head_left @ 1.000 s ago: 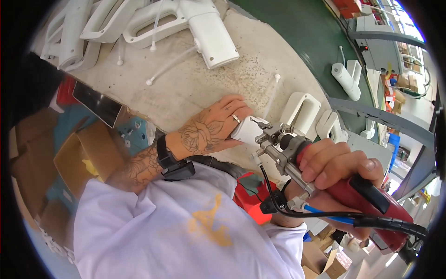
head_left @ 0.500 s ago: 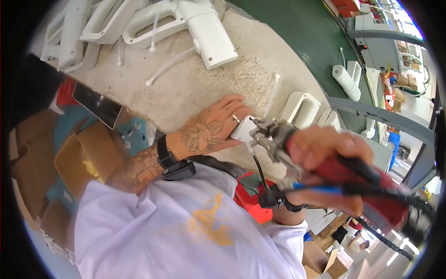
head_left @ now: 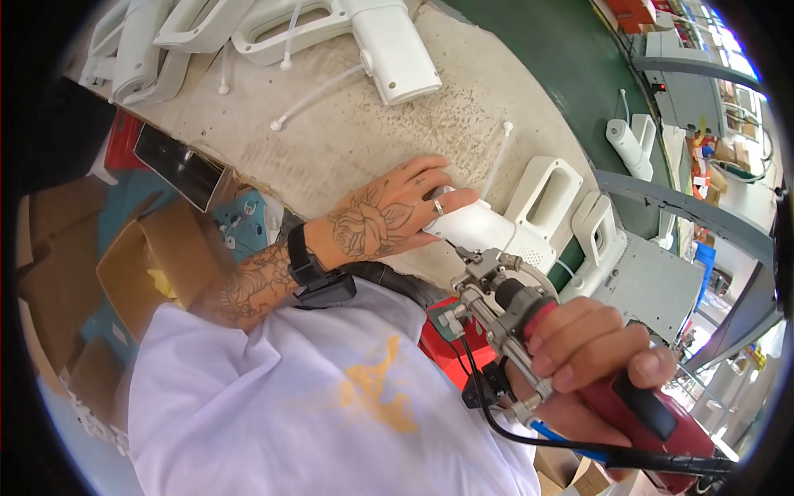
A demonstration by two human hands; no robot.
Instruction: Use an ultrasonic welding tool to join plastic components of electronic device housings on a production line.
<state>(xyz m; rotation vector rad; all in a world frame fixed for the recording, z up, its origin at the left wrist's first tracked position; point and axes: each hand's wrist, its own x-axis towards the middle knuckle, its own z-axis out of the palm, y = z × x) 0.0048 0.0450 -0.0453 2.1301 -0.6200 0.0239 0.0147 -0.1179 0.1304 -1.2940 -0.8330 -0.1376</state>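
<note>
A pale workbench (head_left: pixel 331 149) beside a green conveyor belt (head_left: pixel 529 58) bears a white plastic housing (head_left: pixel 484 227), its barrel end directly under the left hand (head_left: pixel 380 219) and its loop handle reaching away to the right. More white housings (head_left: pixel 397 58) crowd the bench's far left corner. A red power tool (head_left: pixel 608 401) sits in the right hand (head_left: pixel 579 347), its metal nose angled toward the barrel near the left thumb; whether it touches cannot be told.

The left forearm reaches in from the lower left, palm down, fingers and thumb clasping the barrel end. The right hand's fingers wrap firmly around the tool's body, below the bench's right edge.

At left, an open cardboard box (head_left: pixel 124 269) contains something yellow (head_left: pixel 162 283), too unclear to identify. A red bin (head_left: pixel 447 351), partly hidden behind the shirt (head_left: pixel 281 388), stands between the forearms.
</note>
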